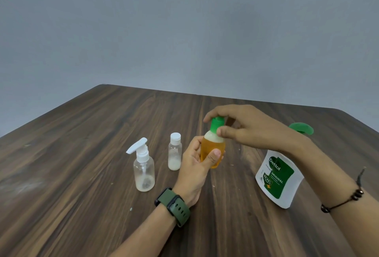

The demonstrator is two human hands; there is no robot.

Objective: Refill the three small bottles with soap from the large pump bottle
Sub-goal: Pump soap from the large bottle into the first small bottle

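**One head camera, looking forward and down over a table corner**

A single wide-angle view comes from the person's head. It faces forward and tilts down, so the table [86,154] fills the lower half and a grey wall [184,20] the upper half. The far edge runs across the middle of the frame, its far left corner rounded and in view; the near edge lies below the frame. Both forearms enter from the bottom, and the left hand [194,160] and right hand [244,127] meet close to the lens, just right of centre. Wide-angle bending spreads the table's side edges outward. No second view shares the scene.
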